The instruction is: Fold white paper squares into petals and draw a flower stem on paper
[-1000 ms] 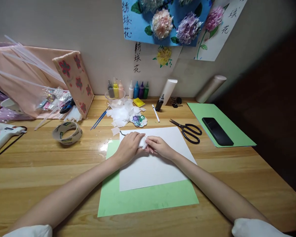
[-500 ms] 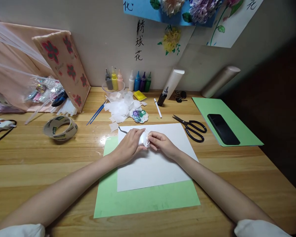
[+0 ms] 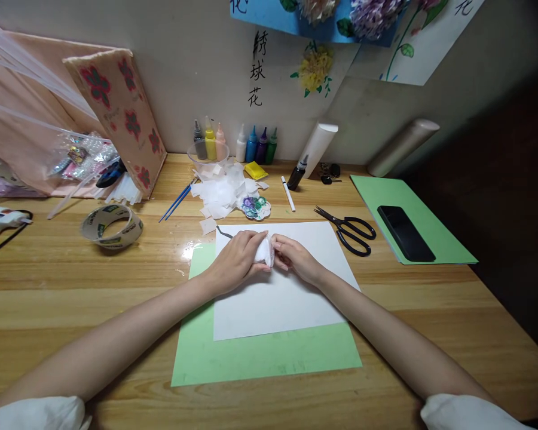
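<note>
My left hand [image 3: 238, 258] is wrapped round a small white packet [image 3: 263, 251] with a shiny, clear plastic edge. At that packet's right end, the fingertips of my right hand [image 3: 298, 258] pinch its edge. Both hands are over a sheet of white paper [image 3: 273, 310], which lies on a larger green sheet [image 3: 269, 361]. A dark painted line [image 3: 224, 232] shows at the white paper's upper left, just beyond my left hand. Part of the packet is hidden by my left fingers.
Behind the paper lie white paper scraps [image 3: 219, 194], a paint-stained palette [image 3: 255, 207], a yellow packet [image 3: 255, 171] and a white pen [image 3: 287, 194]. Black scissors [image 3: 347, 230] and a phone [image 3: 406, 233] are on the right. A tape roll [image 3: 112, 239] and blue brushes [image 3: 177, 201] are left.
The camera view has shifted slightly. The packet's plastic end looks more crumpled and less glossy between my hands, which keep nearly the same place over the paper.
</note>
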Motion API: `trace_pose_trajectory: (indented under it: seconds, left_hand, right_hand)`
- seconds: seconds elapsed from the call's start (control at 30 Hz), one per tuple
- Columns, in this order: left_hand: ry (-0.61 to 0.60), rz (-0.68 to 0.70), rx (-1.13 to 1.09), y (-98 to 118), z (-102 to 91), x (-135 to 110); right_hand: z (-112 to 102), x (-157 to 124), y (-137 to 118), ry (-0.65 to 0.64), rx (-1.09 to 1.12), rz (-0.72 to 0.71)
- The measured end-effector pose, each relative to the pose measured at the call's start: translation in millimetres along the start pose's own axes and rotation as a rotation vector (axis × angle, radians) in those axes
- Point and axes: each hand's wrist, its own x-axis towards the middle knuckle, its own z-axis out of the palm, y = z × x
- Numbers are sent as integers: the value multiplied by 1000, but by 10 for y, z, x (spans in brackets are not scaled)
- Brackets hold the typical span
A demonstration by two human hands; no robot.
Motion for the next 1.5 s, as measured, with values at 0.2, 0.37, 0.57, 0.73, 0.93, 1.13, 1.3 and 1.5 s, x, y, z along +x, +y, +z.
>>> trace_pose_trajectory:
  seconds: [0.2,0.37,0.57,0.73,0.93,1.13,1.3,1.5]
  left_hand:
    - [22,40,46,-4,8,1]
    - [33,46,61,-6,16,1]
    - [41,54,89,-6,20,6]
    - [53,68,102,-11,31,5]
    - [47,74,116,-3,21,5]
    - [39,74,109,-1,26,5]
    - [26,62,102,-1,24,8]
    - [-15,64,25,-22,13,-3]
  right_hand:
    - [1,4,1,-15,32,6]
    - [-1,-2,-1,-2,-18,1]
    - [-12,2,3,-30,-10,1]
    - [-9,-5,0,-31,-44,-18]
    - [-14,-6,-9,-41,-45,2]
    - [-23,0,-10,-49,-59,-15]
    - [-10,-14,-17,-19,-118,-36]
    - [-27,-12,-57,-30,-234,-9]
